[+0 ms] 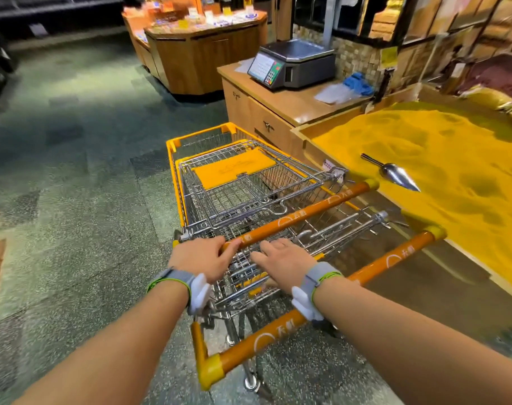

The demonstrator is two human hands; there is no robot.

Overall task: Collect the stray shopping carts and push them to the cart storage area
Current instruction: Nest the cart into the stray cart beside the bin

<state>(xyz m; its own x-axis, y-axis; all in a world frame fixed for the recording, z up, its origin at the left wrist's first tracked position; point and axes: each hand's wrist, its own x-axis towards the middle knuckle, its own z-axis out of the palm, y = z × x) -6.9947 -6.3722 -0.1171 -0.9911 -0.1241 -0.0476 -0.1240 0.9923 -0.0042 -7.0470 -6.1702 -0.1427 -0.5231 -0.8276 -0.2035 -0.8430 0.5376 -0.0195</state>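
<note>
Two metal shopping carts with orange handles stand nested on the floor, angled toward the upper left. The front cart (234, 176) has a yellow rim and a yellow seat flap. My left hand (202, 258) grips the left end of the front cart's handle (301, 211). My right hand (281, 258) rests with fingers stretched over the wire seat frame of the rear cart (336, 229). The rear cart's handle (278, 331) passes under my right wrist. Both wrists wear grey bands.
Close on the right is a wooden bin of yellow powder (439, 159) with a metal scoop (395, 173). Behind it a wooden counter (278, 103) carries a scale (292, 65). A wooden display island (202, 54) stands farther back. Speckled floor (88, 171) stretches left and ahead.
</note>
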